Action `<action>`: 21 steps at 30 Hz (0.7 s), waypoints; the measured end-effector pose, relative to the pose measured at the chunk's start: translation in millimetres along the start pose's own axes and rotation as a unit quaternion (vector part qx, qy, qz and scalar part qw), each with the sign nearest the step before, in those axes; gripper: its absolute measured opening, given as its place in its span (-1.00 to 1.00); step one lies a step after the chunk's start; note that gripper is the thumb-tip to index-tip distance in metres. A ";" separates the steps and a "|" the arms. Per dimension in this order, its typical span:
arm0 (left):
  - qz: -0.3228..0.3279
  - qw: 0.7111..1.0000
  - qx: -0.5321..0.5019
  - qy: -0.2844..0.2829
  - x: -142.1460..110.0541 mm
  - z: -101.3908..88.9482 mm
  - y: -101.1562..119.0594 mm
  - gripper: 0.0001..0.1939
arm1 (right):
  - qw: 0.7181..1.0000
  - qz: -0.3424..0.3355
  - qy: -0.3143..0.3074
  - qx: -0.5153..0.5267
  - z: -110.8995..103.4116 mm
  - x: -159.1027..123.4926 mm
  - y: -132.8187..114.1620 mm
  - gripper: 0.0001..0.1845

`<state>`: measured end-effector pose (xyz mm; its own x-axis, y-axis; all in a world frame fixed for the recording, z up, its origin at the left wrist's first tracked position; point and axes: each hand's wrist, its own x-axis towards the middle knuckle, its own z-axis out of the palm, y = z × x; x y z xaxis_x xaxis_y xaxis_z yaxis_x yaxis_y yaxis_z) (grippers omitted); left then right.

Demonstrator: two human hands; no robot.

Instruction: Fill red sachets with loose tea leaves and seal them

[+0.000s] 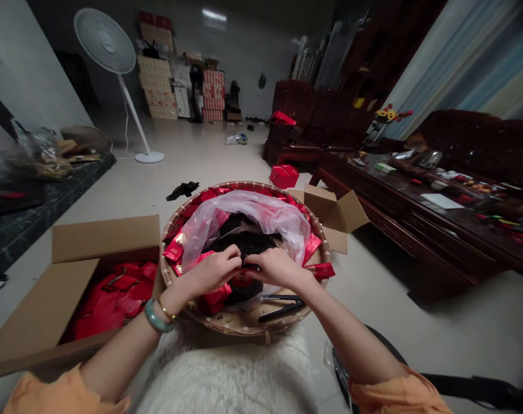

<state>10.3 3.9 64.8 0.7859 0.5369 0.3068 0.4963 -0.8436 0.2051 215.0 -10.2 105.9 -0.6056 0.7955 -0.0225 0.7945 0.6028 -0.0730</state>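
My left hand [213,269] and my right hand [282,268] meet over a round bamboo basket [267,332]. Their fingers are closed on the top edge of a small red packet [243,280], one hand at each side. Behind and below the fingers, dark, loose leaf-like stuff [233,238] lies in an opened clear plastic bag [261,202]. More shiny red packets [175,248] ring the bag inside the basket. A black, two-armed tool [282,310] rests in the basket near my right wrist. What the held packet contains is hidden.
To the left stands an open cardboard box [75,299] full of red packets. Another open carton [325,207] and a red box [284,175] sit beyond the basket. A white fan [149,157] stands farther back; a long dark wooden table [373,201] runs along the right.
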 end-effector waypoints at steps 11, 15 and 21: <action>-0.031 0.989 -0.102 0.102 0.9 0.2 -0.8 -0.92 | 0.963 0.040 0.162 0.211 21.8 2.0 10.8 -0.57; -0.054 0.978 -0.148 0.138 2.2 2.2 4.8 -0.90 | 0.903 0.041 0.185 0.384 36.4 5.4 13.1 -0.70; -0.222 0.872 -0.363 0.240 7.0 28.4 13.4 -0.44 | 0.780 0.130 0.180 0.584 54.2 9.4 9.9 -0.70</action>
<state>32.9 -3.9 43.3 0.2435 0.8983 0.3656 0.2110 -0.4170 0.8841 214.8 -0.2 50.8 -0.2114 0.9742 0.0785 0.1775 0.1172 -0.9771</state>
